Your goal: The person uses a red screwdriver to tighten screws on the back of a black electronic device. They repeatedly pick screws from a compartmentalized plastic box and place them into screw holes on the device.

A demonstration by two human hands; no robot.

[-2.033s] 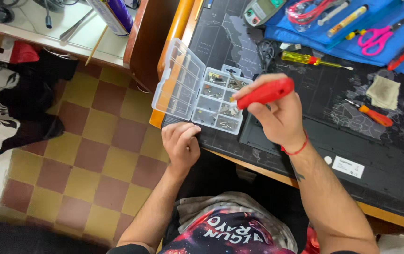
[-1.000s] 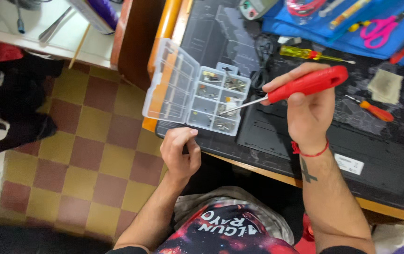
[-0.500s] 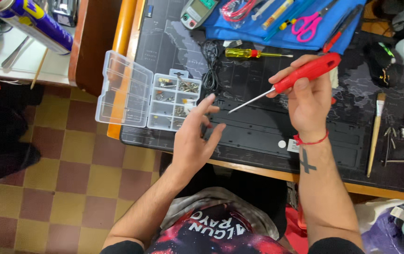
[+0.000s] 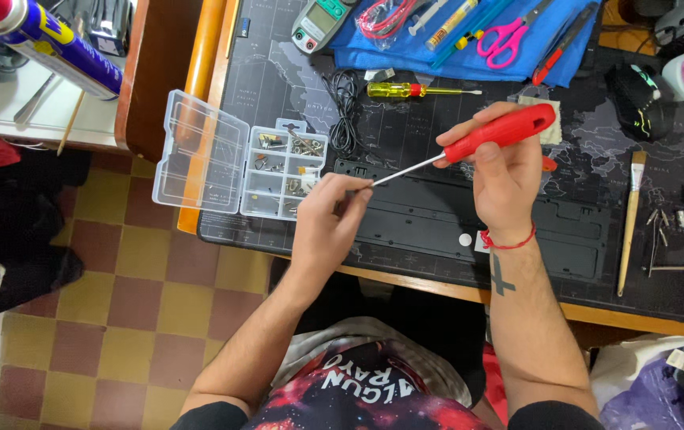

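screwdriver (image 4: 485, 137) in right hand (image 4: 505, 179) | tip hidden by left hand (image 4: 330, 223)

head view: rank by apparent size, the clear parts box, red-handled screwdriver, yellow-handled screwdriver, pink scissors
1. clear parts box, lid open, largest by far.
2. red-handled screwdriver, in the right hand; it is held up nearer the camera, so it may look bigger than it is.
3. yellow-handled screwdriver.
4. pink scissors; partly cut off at the top edge, so close to unsure.

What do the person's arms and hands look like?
Both arms are bare, with no sleeves or gloves. The right hand has a thin red string bracelet on its wrist and a dark cross tattoo below it. The left hand wears nothing.
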